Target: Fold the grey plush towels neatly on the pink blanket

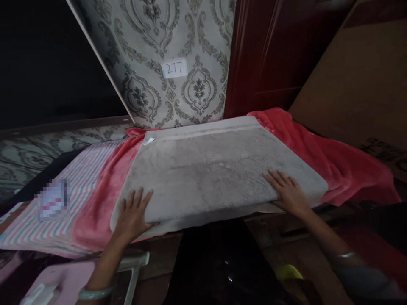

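A grey plush towel (pixel 206 169) lies spread flat, with a pale band along its far edge and a small white tag (pixel 149 141) at its far left corner. My left hand (pixel 132 216) rests on the near left part of the towel, fingers spread. On the near right part lies my right hand (pixel 288 192), palm down with its fingers apart. Beneath the towel is a red plush blanket (pixel 321 159), showing on both sides. Neither hand grips anything.
Left of the blanket is a striped cloth (pixel 85 182) with a blurred packet (pixel 53 200) on it. A large dark screen (pixel 57 63) stands at the back left. A cardboard box (pixel 359 84) stands at the right. A pink stool-like object (pixel 63 279) is at the lower left.
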Available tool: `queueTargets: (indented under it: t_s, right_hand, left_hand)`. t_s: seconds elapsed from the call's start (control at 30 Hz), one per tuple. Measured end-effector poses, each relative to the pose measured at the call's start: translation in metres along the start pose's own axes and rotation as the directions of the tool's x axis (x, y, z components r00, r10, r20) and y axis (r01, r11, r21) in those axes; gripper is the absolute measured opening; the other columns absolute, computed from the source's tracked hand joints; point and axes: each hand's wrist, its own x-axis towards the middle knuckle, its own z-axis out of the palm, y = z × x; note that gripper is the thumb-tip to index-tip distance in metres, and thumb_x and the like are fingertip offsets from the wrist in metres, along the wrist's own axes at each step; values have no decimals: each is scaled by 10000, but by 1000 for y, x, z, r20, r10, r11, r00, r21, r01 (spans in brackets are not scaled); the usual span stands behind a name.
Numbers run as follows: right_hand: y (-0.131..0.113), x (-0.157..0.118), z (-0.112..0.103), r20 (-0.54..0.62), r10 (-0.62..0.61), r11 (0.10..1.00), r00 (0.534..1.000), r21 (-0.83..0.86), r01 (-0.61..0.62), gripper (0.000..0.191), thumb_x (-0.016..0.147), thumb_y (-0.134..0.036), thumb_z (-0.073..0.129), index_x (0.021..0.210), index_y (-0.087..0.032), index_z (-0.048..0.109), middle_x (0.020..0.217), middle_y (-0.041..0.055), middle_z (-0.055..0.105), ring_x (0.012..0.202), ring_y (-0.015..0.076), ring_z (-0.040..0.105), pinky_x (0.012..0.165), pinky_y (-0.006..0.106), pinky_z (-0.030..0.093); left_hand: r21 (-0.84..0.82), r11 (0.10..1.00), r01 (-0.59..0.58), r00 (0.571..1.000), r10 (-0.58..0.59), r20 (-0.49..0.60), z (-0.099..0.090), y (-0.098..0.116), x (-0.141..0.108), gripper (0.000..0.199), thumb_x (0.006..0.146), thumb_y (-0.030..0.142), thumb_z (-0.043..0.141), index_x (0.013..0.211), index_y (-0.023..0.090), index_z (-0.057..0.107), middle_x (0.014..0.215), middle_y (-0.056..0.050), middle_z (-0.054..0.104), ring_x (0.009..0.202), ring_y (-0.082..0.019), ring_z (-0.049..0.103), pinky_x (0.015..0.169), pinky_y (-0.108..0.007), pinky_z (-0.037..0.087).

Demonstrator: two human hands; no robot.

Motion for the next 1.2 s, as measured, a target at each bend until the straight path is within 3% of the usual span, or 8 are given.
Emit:
queueTargets:
  t_s: [0.2, 0.3, 0.43, 0.57, 0.73, 0.93, 1.07, 1.2]
  right_hand:
    - [90, -22, 10, -18, 194, 977, 981, 98, -191, 774, 784, -617, 552, 1466, -253, 513, 1547, 167, 431, 1401, 408, 402, 1026, 626, 391]
    - [104, -14, -1, 35, 201, 938, 979, 280, -203, 629, 868, -626, 436, 1322, -252, 659, 1413, 177, 578, 1280, 352, 556, 974, 511, 484]
    - [36, 32, -26, -16, 209, 909, 978, 372, -188, 609, 954, -533, 303, 1365, -215, 620, 1306, 130, 667, 1176, 307, 638, 977, 468, 515]
    - [-79, 84, -40, -43, -58, 937, 997, 342, 70, 585, 990, -479, 308, 1480, -220, 492, 1522, 96, 483, 1421, 278, 417, 1141, 501, 363]
    - [-139, 102, -29, 110, -145, 971, 983, 206, 120, 579, 1009, -471, 343, 1548, -262, 379, 1636, 70, 274, 1503, 308, 241, 1178, 580, 246]
    - [-132, 98, -20, 137, -142, 974, 980, 195, 114, 597, 1014, -526, 282, 1557, -290, 361, 1642, 42, 257, 1507, 302, 229, 1190, 564, 234]
    - [-132, 98, -20, 153, -136, 971, 979, 217, 101, 616, 1006, -556, 270, 1553, -293, 371, 1641, 35, 260, 1513, 298, 209, 1193, 556, 234]
    - [-131, 97, -12, 139, -125, 971, 982, 219, 93, 625, 1001, -565, 256, 1553, -293, 372, 1640, 26, 265, 1514, 290, 210, 1195, 556, 232]
  left_hand:
    - [-143, 989, 47, 981, -19, 191, -3, -70, -6, 880, 776, 537, 588, 1546, 187, 345, 1639, -159, 248, 1501, -378, 249, 1148, -683, 231]
    - [-243, 966, 83, 980, -36, 194, -14, -69, 9, 743, 864, 553, 468, 1502, 176, 428, 1585, -158, 382, 1457, -353, 356, 1163, -635, 260]
    - [-313, 936, -160, 985, 172, 11, -31, 17, 46, 684, 928, 515, 437, 1522, 180, 389, 1587, -140, 385, 1496, -313, 285, 1188, -553, 264]
    - [-317, 803, -505, 860, 498, -109, -37, 130, 82, 722, 937, 522, 487, 1570, 245, 276, 1654, -113, 236, 1536, -305, 158, 1203, -606, 182]
    - [-300, 838, -456, 886, 458, -67, -21, 179, 102, 674, 960, 572, 423, 1549, 257, 332, 1640, -108, 282, 1522, -318, 205, 1194, -643, 181]
    - [-234, 922, -309, 951, 305, -55, -8, 137, 102, 628, 989, 565, 315, 1553, 290, 329, 1641, -52, 289, 1521, -299, 217, 1207, -623, 166]
    - [-151, 985, -77, 997, 79, 6, -7, 80, 100, 622, 995, 530, 295, 1568, 288, 294, 1652, -39, 246, 1529, -302, 187, 1203, -633, 152]
    - [-74, 979, 192, 981, -189, 49, -5, 14, 87, 650, 996, 503, 274, 1586, 233, 240, 1663, -64, 192, 1537, -316, 146, 1193, -639, 182]
